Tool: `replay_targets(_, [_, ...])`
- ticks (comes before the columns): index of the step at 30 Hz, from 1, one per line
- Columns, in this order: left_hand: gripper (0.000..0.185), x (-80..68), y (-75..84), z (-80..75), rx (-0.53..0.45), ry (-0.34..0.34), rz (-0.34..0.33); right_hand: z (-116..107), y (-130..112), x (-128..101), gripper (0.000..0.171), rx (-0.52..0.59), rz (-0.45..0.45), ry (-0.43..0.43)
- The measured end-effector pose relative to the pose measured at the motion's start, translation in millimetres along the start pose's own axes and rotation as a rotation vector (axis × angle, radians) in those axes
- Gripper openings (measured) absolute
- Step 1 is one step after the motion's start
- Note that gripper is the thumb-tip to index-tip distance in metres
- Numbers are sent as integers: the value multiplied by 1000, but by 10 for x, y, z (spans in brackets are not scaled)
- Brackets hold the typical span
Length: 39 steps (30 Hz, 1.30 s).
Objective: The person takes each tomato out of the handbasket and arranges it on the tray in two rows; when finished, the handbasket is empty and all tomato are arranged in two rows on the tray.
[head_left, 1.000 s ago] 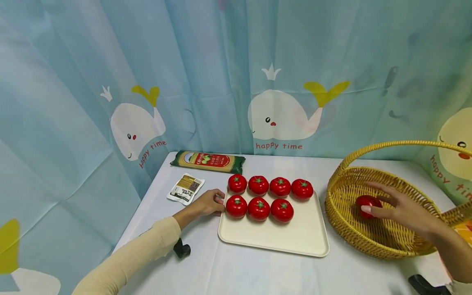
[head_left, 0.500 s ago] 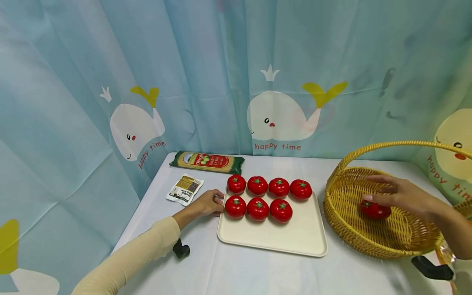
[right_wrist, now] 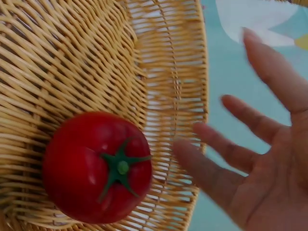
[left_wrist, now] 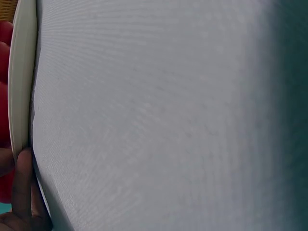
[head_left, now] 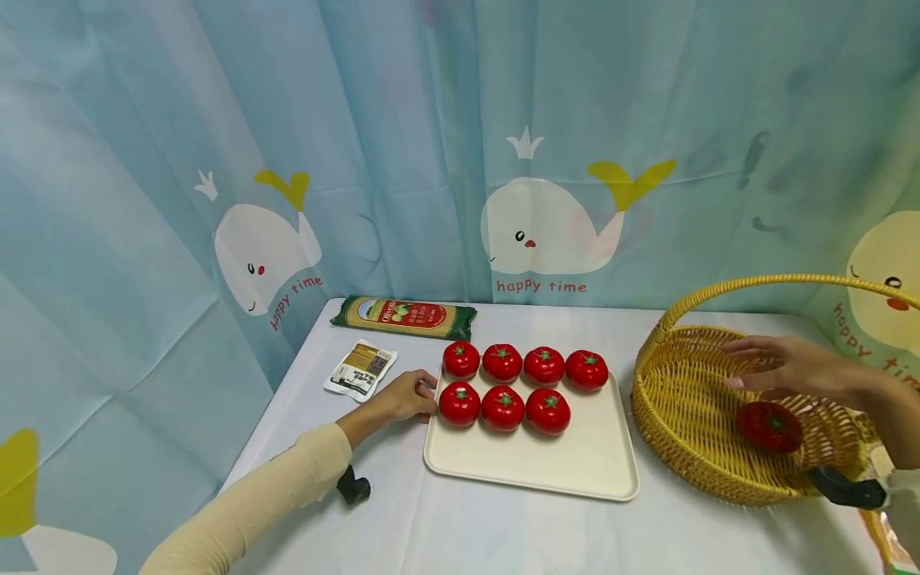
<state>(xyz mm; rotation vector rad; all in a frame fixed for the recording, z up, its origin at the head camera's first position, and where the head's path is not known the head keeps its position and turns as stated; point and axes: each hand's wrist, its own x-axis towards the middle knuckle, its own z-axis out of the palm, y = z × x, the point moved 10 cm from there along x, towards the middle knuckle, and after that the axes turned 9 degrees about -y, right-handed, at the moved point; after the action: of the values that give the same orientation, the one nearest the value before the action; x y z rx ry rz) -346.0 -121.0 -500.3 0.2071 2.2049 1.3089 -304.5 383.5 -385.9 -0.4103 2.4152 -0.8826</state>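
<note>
A red tomato (head_left: 769,426) with a green stem lies loose in the yellow wicker basket (head_left: 657,431). Above it my right hand (head_left: 798,369) is spread and touches nothing; the right wrist view shows the fingers (right_wrist: 216,178) apart from the tomato (right_wrist: 91,168). At the left, my left hand (head_left: 402,397) pinches the edge of a cream tray (head_left: 589,471), with finger and thumb on either side of the rim in the left wrist view. Several tomatoes (head_left: 503,407) stand in two rows on the tray, the front row shorter.
A green and red noodle packet (head_left: 404,316) lies at the table's back left, with a small white and brown pouch (head_left: 362,368) before it. The basket's tall handle (head_left: 762,279) arches over its opening. A printed curtain (head_left: 402,144) hangs behind the table.
My right hand has let go of the tomato and lifted off it. That tomato has rolled rightward inside the basket. My left hand has stayed at the tray's edge.
</note>
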Motion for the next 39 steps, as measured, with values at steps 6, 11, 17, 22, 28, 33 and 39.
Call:
replay_targets(6, [47, 13, -14, -1, 7, -1, -5, 51, 114, -22, 76, 29, 52, -128])
replay_targets(11, [47, 24, -18, -2, 15, -3, -6, 55, 210, -52, 81, 49, 108, -178])
replay_targets(17, [46, 21, -7, 5, 15, -5, 3, 73, 365, -82, 87, 90, 234, -244])
replay_targets(22, [47, 15, 2, -1, 17, -3, 1, 129, 480, -109, 86, 149, 297, -286])
replay_targets(28, [47, 13, 6, 1, 15, -5, 1, 252, 528, -130, 86, 220, 298, -318])
replay_targets(33, [46, 21, -3, 2, 24, -8, -3, 307, 531, -99, 83, 235, 293, -320])
replay_targets(39, [46, 20, -14, 2, 23, -7, -16, 309, 484, -43, 82, 263, 244, -310])
